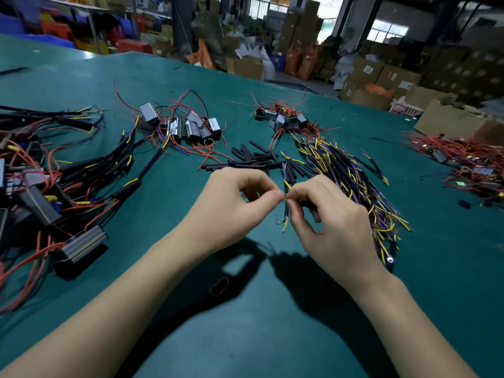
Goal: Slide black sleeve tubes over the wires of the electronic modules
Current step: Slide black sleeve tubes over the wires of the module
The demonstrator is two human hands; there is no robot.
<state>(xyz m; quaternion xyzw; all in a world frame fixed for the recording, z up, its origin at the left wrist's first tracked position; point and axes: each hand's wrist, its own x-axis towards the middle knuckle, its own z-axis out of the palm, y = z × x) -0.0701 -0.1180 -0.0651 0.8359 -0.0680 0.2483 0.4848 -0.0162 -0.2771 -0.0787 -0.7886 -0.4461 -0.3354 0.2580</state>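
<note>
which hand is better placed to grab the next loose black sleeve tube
Left, probably: the left hand sits just below the loose sleeve tubes, while the right hand pinches the wire bundle.

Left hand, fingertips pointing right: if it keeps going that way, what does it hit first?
Almost at once the right hand: the left hand pinches the thin black cable between them, fingertips nearly touching. Depth is unclear, so it may meet the cable first.

Teal table (272, 323) (black sleeve tubes (253, 159))
</note>
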